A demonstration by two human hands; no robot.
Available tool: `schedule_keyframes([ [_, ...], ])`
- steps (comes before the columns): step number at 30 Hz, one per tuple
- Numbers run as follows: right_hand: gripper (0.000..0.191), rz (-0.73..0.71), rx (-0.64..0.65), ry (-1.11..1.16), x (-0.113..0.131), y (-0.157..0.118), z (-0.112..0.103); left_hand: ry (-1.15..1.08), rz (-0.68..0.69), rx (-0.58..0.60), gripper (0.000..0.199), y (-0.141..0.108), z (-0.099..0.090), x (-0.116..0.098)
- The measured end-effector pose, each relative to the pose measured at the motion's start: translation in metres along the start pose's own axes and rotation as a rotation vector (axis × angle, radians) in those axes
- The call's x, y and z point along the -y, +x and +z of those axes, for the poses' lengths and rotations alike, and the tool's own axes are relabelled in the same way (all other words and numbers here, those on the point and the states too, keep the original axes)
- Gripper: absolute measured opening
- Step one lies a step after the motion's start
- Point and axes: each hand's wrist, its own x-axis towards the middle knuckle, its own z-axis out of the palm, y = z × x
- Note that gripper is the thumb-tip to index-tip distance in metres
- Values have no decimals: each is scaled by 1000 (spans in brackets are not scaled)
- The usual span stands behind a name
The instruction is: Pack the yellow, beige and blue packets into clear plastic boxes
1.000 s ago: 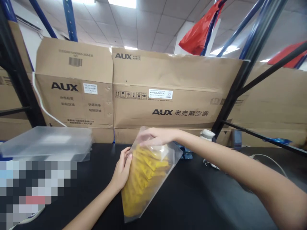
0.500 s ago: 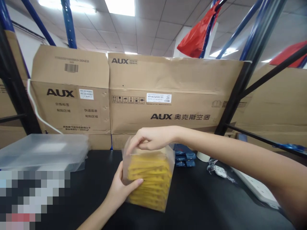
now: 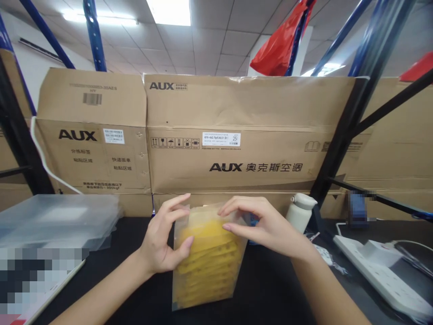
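Black tabletop [image 3: 267,289]; fingers [image 3: 184,249] at yellow-filled bag [image 3: 208,266]

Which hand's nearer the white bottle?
Right. Right hand is at upper right of the bag, white bottle just beyond its wrist; left hand is at the bag's left side, farther off.
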Motion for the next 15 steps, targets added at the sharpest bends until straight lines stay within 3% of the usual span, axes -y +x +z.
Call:
schedule_keyframes([
  [7,10,76,-37,42,-10,-5,-13,-41,-46,-1,46,5,26,0],
  [10,9,-5,68,140,-16,-4,-16,-53,-74,-31,54,-2,29,-5],
  [13,12,-118,211,298,-19,-3,-16,-71,0,-22,68,-16,29,-12],
  [15,14,-149,240,374,-18,-3,-14,-142,-73,-8,67,-28,29,-17],
])
